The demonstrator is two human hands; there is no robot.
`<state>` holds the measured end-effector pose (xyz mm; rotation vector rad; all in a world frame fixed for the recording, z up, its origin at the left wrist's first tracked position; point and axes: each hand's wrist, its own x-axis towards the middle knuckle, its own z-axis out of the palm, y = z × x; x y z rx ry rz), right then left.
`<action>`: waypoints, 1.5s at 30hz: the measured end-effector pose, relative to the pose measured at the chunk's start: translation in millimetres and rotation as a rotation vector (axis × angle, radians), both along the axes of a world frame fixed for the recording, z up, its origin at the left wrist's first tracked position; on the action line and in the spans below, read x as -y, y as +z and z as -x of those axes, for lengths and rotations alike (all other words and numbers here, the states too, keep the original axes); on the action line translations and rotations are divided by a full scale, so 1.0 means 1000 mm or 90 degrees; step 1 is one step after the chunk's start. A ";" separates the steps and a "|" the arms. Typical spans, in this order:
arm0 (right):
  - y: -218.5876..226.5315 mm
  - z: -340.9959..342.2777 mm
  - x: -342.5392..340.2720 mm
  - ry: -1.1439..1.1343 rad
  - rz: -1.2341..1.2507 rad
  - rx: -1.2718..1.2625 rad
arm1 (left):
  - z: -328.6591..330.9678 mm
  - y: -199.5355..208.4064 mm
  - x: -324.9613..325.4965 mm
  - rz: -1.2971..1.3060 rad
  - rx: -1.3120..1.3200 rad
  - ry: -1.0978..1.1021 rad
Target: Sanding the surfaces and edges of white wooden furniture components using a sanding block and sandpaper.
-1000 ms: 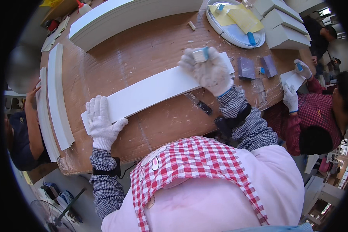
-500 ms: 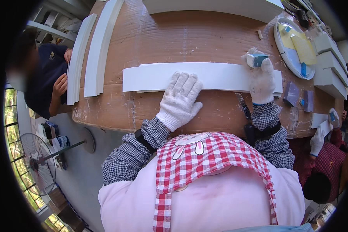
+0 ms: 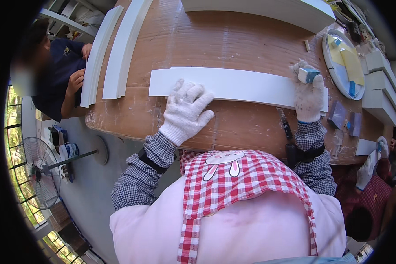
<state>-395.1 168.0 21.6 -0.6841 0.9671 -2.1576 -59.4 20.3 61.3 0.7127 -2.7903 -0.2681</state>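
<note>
A co-worker in a navy top (image 3: 55,77) stands beside two stacks of long white strips (image 3: 125,55) at the table's left. The person's left hand (image 3: 187,112), white-gloved and holding nothing, rests its loosely spread fingers on the near edge of the white boards (image 3: 246,83) lying across the brown tabletop (image 3: 246,121). A black-handled knife (image 3: 287,132) lies just left of the right wrist. Well apart from the left, the gloved right hand (image 3: 309,99) is clamped on a blue-and-white block (image 3: 308,75) over the boards' right end. Two purplish blocks (image 3: 337,115) sit beyond it.
</note>
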 end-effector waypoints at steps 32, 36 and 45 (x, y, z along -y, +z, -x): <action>-0.001 -0.001 -0.003 0.066 0.019 -0.011 | 0.075 -0.011 -0.009 0.001 0.133 -0.123; -0.003 0.001 -0.005 0.060 0.016 -0.003 | 0.070 -0.009 -0.011 -0.013 0.184 -0.094; 0.000 0.007 -0.008 0.052 0.036 -0.009 | -0.068 0.040 0.068 -0.069 0.540 0.425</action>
